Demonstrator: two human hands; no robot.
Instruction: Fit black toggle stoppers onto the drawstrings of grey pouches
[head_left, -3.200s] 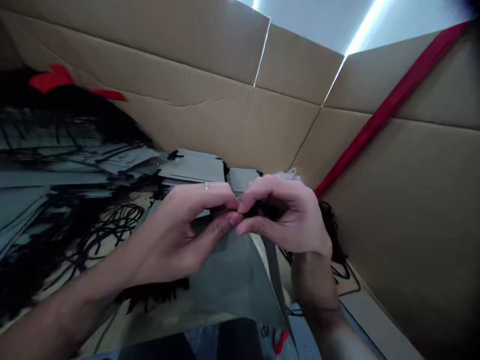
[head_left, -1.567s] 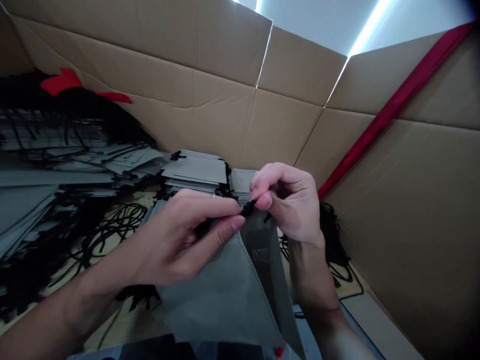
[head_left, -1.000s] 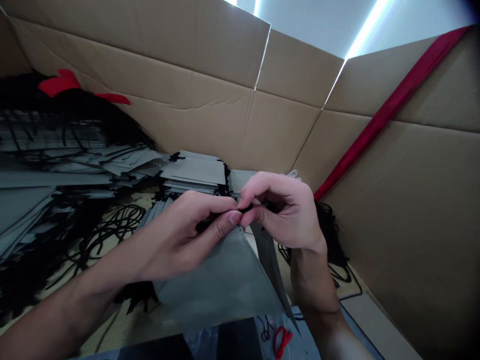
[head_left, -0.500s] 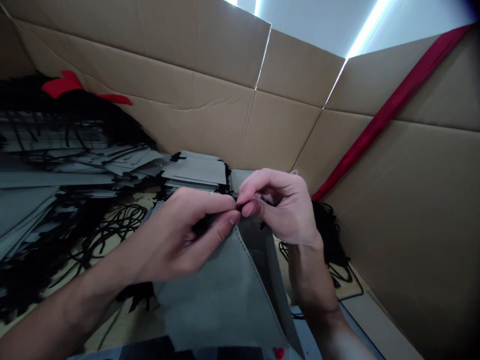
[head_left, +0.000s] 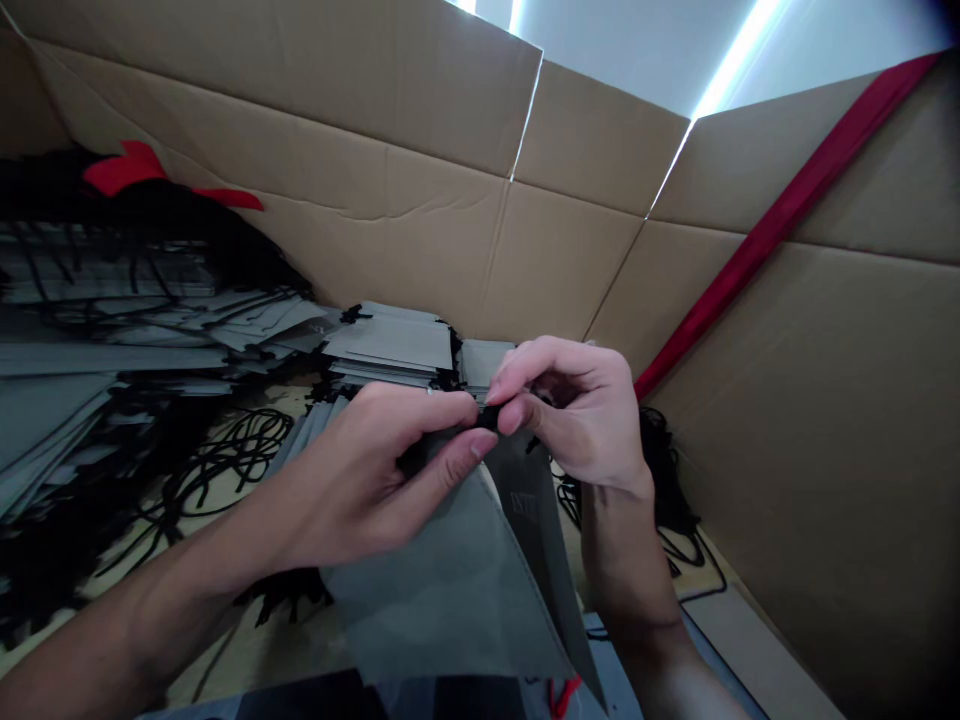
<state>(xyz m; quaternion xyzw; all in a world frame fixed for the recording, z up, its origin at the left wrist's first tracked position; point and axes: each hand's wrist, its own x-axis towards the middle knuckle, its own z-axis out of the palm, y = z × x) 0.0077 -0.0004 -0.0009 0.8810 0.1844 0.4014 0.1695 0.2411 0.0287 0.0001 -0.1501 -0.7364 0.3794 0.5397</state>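
A grey, flat bag (head_left: 442, 600) with a stitched edge hangs below my hands. Its right side gapes, and faint printed letters show on the darker inner face. My left hand (head_left: 382, 480) pinches the bag's top corner between thumb and forefinger. At the fingertips a short piece of black cord or trim (head_left: 490, 416) is visible; its exact kind is hard to make out. My right hand (head_left: 581, 410) is closed in a pinch on that same black piece, the other fingers curled. The tips of both hands nearly touch.
Stacks of grey pieces with black edging (head_left: 397, 340) stand against the cardboard wall (head_left: 300, 110). More grey pieces (head_left: 52, 420) pile up at left, with tangled black cords (head_left: 240, 440) beside them. Black cord bundles (head_left: 664, 480) lie at right. A red strap (head_left: 787, 210) runs down the wall.
Both hands and the bag have shifted slightly right. More of the black piece shows between my fingertips, and the bag's opening shows more of its printed inner face.
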